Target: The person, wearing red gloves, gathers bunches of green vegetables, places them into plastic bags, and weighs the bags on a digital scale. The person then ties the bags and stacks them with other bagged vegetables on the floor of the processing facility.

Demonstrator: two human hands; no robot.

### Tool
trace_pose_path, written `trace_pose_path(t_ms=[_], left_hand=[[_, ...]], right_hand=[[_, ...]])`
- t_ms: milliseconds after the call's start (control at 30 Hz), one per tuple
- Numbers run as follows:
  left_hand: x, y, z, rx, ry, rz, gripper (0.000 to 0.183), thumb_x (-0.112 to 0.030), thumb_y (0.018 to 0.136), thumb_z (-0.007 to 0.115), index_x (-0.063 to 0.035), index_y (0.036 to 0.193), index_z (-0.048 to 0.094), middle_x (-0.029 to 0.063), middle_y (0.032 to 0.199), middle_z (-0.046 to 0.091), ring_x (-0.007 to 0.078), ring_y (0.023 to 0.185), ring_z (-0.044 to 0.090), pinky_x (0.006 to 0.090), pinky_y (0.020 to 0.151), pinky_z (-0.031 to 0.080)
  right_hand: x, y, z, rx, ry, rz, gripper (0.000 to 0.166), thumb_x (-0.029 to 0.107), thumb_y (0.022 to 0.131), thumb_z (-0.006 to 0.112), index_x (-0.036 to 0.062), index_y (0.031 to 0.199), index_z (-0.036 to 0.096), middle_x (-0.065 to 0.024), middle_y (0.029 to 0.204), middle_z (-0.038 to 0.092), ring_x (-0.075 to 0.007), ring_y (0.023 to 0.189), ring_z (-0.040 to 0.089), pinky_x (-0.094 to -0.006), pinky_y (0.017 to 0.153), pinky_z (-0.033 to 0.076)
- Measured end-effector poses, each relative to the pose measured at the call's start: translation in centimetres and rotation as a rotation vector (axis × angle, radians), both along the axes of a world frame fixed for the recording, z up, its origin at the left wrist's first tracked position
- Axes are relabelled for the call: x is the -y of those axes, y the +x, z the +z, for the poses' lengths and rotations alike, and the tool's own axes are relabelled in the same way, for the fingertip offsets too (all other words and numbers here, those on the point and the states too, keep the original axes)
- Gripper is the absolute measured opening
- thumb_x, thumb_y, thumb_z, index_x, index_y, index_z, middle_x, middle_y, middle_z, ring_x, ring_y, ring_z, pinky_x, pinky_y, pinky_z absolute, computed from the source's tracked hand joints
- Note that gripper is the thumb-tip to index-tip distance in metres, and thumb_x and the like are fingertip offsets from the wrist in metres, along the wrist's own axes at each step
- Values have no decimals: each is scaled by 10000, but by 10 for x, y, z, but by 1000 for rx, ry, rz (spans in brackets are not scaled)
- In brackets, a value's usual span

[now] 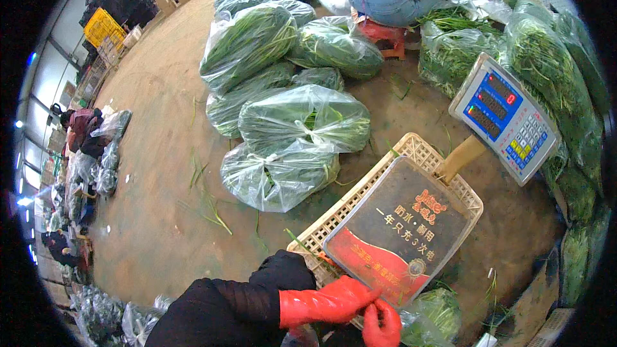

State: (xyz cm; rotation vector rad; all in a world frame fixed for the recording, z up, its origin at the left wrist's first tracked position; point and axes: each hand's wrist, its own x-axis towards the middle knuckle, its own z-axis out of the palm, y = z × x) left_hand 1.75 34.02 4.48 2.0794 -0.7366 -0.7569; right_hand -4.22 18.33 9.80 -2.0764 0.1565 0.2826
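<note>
Both of my hands wear red rubber gloves and meet at the near edge of a platform scale. My left hand (pixel 344 297) reaches in from the left, its fingers pointing toward my right hand (pixel 382 322). The right hand's fingers are curled close against the left fingertips; whether anything small is between them, I cannot tell. Just beyond lies the scale's dark and red printed weighing plate (pixel 381 231), resting on an upturned-looking beige plastic crate (pixel 332 217). A tan post (pixel 462 156) carries the scale's lit display and keypad panel (pixel 506 118). Beside my right hand is a bag of green vegetables (pixel 434 315).
Tied clear bags of leafy greens (pixel 303 120) lie on the brown floor (pixel 159 164) ahead. More bags (pixel 544 58) line the right side. A person (pixel 397 0) sits on a red stool (pixel 383 36) at the back. Others work far left, near a yellow crate (pixel 103 28).
</note>
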Motion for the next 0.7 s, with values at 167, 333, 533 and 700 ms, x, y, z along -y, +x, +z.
trace_pose_path(t_ms=[167, 333, 533, 700], left_hand=[[-5, 3, 36, -117, 79, 315, 464, -188, 774, 623, -49, 1197, 495, 215, 968, 618, 414, 901, 589, 441, 718, 497], [-34, -92, 121, -750, -35, 725, 394, -190, 857, 573, -44, 1219, 523, 173, 1008, 642, 333, 924, 624, 419, 769, 499], [-107, -170, 224, -483, 87, 942, 343, -268, 902, 539, -112, 1206, 566, 155, 1052, 640, 297, 981, 611, 380, 863, 480], [-188, -138, 247, -737, -260, 1200, 311, -202, 892, 550, -75, 1175, 579, 110, 963, 674, 190, 901, 642, 317, 799, 492]], right_hand=[[-28, 11, -2, -123, 117, -109, 226, 190, 891, 530, -7, 963, 616, -196, 846, 642, -298, 781, 641, -391, 679, 484], [-43, -59, 40, -430, 140, 240, 297, 316, 879, 537, 60, 1003, 623, -206, 844, 632, -362, 780, 609, -424, 671, 465], [-8, -61, 197, -546, 353, -30, 311, 291, 913, 513, 5, 925, 635, -114, 883, 658, -202, 782, 603, -316, 701, 468], [66, -12, 223, -594, -60, 70, 290, 270, 864, 502, 6, 901, 616, -95, 766, 633, -174, 627, 580, -306, 574, 459]])
